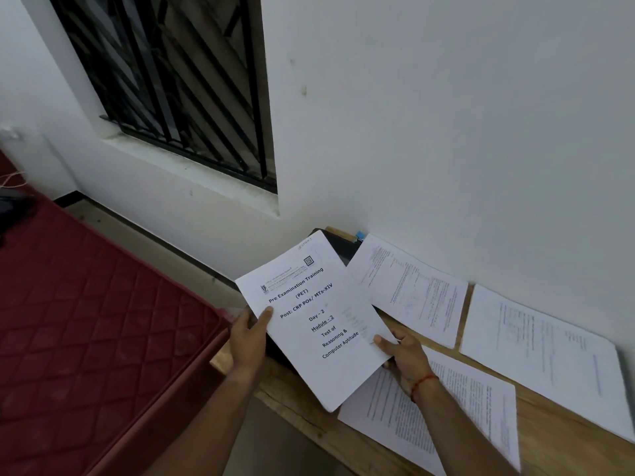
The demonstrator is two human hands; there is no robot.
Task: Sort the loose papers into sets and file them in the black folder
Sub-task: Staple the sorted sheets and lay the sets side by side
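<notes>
At the centre of the frame, both hands grip a paper set (316,317) titled "Pre Examination Training". The left hand (249,334) pinches its left edge, thumb on top, and the right hand (403,355) pinches its lower right edge. The black folder (340,247) lies under the set, mostly hidden. Loose papers (409,290) lie to the right on the wooden counter (556,438). A red mattress (86,321) fills the lower left.
</notes>
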